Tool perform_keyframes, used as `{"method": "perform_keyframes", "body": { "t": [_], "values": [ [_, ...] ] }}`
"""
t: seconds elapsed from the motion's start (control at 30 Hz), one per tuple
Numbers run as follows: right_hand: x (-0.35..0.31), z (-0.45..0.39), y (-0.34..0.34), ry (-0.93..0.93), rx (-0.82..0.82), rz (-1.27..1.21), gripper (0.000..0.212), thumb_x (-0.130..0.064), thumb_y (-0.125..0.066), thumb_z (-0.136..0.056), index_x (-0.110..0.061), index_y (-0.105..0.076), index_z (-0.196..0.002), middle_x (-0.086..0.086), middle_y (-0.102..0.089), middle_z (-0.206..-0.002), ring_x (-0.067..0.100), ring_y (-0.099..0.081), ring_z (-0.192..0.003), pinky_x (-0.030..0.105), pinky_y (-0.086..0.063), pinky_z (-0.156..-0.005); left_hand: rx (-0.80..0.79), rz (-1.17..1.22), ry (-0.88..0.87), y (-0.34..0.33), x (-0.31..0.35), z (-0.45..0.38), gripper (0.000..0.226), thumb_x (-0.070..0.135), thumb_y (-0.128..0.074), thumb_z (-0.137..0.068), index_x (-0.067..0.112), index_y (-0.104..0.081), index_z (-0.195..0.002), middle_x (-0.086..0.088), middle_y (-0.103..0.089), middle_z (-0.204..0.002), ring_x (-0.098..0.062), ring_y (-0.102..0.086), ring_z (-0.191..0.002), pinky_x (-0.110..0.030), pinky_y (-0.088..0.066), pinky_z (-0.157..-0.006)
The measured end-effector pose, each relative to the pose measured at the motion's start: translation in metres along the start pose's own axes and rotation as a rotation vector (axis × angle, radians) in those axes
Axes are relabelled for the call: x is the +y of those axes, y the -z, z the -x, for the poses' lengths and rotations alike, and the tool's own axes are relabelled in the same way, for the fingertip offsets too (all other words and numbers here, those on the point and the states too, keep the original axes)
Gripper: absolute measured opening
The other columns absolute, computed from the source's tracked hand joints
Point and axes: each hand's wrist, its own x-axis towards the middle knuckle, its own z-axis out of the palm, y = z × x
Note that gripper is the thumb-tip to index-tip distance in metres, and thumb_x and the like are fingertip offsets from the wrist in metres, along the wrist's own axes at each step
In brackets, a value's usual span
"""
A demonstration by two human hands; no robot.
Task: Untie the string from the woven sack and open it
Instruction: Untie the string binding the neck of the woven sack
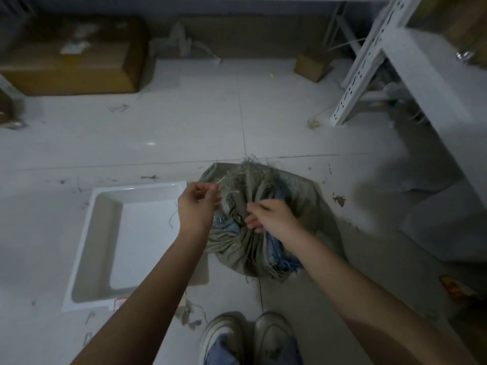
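Note:
A grey-green woven sack (pixel 303 196) stands on the tiled floor in front of me, its top bunched into folds with frayed fibres sticking up. Blue material shows through gaps in it. My left hand (pixel 197 206) is at the sack's left edge, fingers pinched on a thin pale string (pixel 220 183) that runs toward the bunched neck. My right hand (pixel 271 217) grips the gathered neck of the sack from the right. The knot itself is hidden among the folds.
A white rectangular tray (pixel 105 248) lies on the floor left of the sack. Cardboard boxes (pixel 73 61) line the far wall. A white metal shelf rack (pixel 390 64) stands at the right. My shoes (pixel 247 335) are just below the sack. Loose fibre scraps litter the floor.

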Motion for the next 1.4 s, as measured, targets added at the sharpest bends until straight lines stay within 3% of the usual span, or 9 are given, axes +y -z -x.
{"method": "perform_keyframes", "body": {
  "t": [0.07,0.17,0.37,0.5,0.63,0.8,0.97,1.1,1.4],
  "values": [
    [-0.016,0.009,-0.008,-0.147,-0.121,-0.297,0.028,-0.027,-0.051,-0.096,-0.004,-0.061,-0.108,0.007,-0.068,-0.086,0.014,-0.064,-0.071,0.022,-0.055,-0.062,-0.045,0.144,0.096,0.0,0.013,0.009,0.009,0.009,-0.058,-0.092,0.008,-0.057,-0.083,-0.012,-0.063,-0.084,-0.021,-0.065,-0.067,-0.03,-0.058,-0.067],
    [-0.027,0.01,-0.015,-0.159,-0.04,-0.559,0.025,-0.024,-0.053,-0.095,-0.005,-0.063,-0.11,0.005,-0.069,-0.087,0.014,-0.066,-0.077,0.019,-0.055,-0.06,-0.145,0.348,0.294,0.004,0.024,0.018,0.011,0.014,-0.055,-0.094,0.01,-0.055,-0.083,-0.01,-0.062,-0.088,-0.024,-0.064,-0.074,-0.032,-0.055,-0.073],
    [-0.04,0.008,-0.023,-0.062,0.11,-0.484,0.005,-0.016,-0.063,-0.089,-0.015,-0.067,-0.086,0.001,-0.07,-0.071,0.011,-0.065,-0.07,0.02,-0.052,-0.069,-0.187,0.357,0.362,0.014,0.021,0.018,0.009,0.018,-0.053,-0.095,0.009,-0.054,-0.093,-0.011,-0.063,-0.092,-0.026,-0.066,-0.073,-0.031,-0.058,-0.064],
    [-0.043,-0.005,-0.039,-0.002,0.091,-0.313,0.017,-0.012,-0.06,-0.09,-0.017,-0.065,-0.076,0.004,-0.069,-0.078,0.014,-0.062,-0.074,0.02,-0.052,-0.066,-0.023,-0.032,0.211,0.03,0.008,0.004,0.016,0.025,-0.06,-0.09,0.014,-0.058,-0.078,-0.013,-0.066,-0.089,-0.028,-0.067,-0.073,-0.036,-0.059,-0.063],
    [-0.049,-0.021,-0.078,0.03,0.018,-0.081,0.027,-0.008,-0.057,-0.09,-0.022,-0.063,-0.067,0.011,-0.07,-0.08,0.018,-0.06,-0.074,0.025,-0.05,-0.066,0.155,-0.619,0.054,0.065,-0.007,-0.015,0.024,0.042,-0.06,-0.084,0.023,-0.072,-0.093,0.002,-0.071,-0.105,-0.022,-0.065,-0.101,-0.029,-0.047,-0.082],
    [-0.048,-0.048,-0.138,0.01,-0.169,0.202,0.014,-0.008,-0.059,-0.089,-0.003,-0.069,-0.099,0.005,-0.067,-0.079,0.013,-0.059,-0.067,0.018,-0.048,-0.061,0.106,-0.638,0.14,0.115,-0.037,-0.05,0.021,0.034,-0.068,-0.078,0.019,-0.075,-0.092,-0.004,-0.074,-0.103,-0.026,-0.067,-0.096,-0.041,-0.054,-0.089],
    [-0.026,-0.089,-0.194,0.053,-0.328,0.543,0.013,-0.003,-0.064,-0.082,-0.005,-0.07,-0.071,0.007,-0.069,-0.072,0.021,-0.068,-0.079,0.032,-0.058,-0.079,0.006,-0.753,0.274,0.159,-0.078,-0.082,0.018,0.027,-0.073,-0.077,0.013,-0.075,-0.088,-0.002,-0.068,-0.08,-0.019,-0.062,-0.075,-0.027,-0.052,-0.076],
    [0.005,-0.106,-0.232,0.056,-0.399,0.73,0.011,-0.005,-0.065,-0.078,-0.001,-0.075,-0.077,0.014,-0.074,-0.082,0.026,-0.07,-0.083,0.038,-0.058,-0.082,-0.052,-0.855,0.405,0.178,-0.11,-0.094,0.018,0.024,-0.079,-0.071,0.011,-0.074,-0.082,-0.002,-0.062,-0.065,-0.024,-0.062,-0.073,-0.032,-0.054,-0.076],
    [0.067,-0.105,-0.29,-0.057,-0.399,0.889,0.024,-0.008,-0.065,-0.083,-0.003,-0.061,-0.106,0.015,-0.07,-0.1,0.029,-0.068,-0.09,0.034,-0.055,-0.08,-0.079,-1.353,0.576,0.182,-0.163,-0.098,0.045,0.031,-0.066,-0.084,0.01,-0.055,-0.123,-0.01,-0.06,-0.129,-0.028,-0.05,-0.125,-0.035,-0.03,-0.109]
  ]
}}
